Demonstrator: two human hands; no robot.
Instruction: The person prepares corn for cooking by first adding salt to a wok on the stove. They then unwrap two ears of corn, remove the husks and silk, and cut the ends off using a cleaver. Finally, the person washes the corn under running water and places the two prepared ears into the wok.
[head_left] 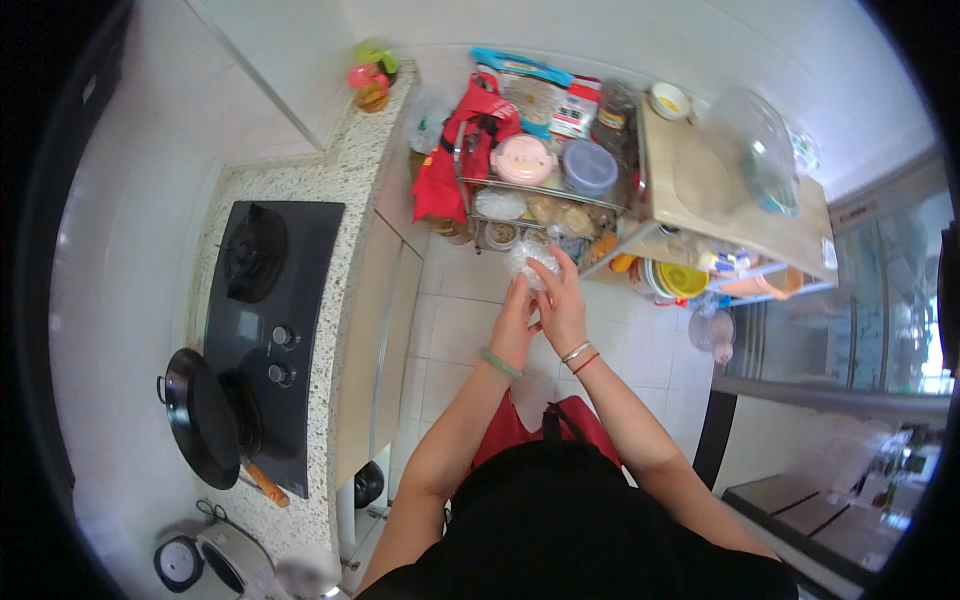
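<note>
Out in front of me, both hands are closed around a crumpled, clear plastic bag (pixel 530 262) that looks whitish. My left hand (pixel 514 318) grips its near side, with a green bangle on that wrist. From the right, the fingers of my right hand (pixel 562 300) curl over the bag; that wrist has a silver bangle and a red cord. What the bag contains, if anything, cannot be made out. Just beyond it stands a wire rack (pixel 560 190) with a pink round container (pixel 523 160) and a blue-lidded container (pixel 589 167) on top.
To my left runs a speckled counter (pixel 322 400) with a black gas stove (pixel 270 330), a wok (pixel 203 415) and a rice cooker (pixel 225 555). A red bag (pixel 470 130) hangs at the rack. A wooden-topped shelf unit (pixel 690 170) stands at the right, near glass doors (pixel 850 320).
</note>
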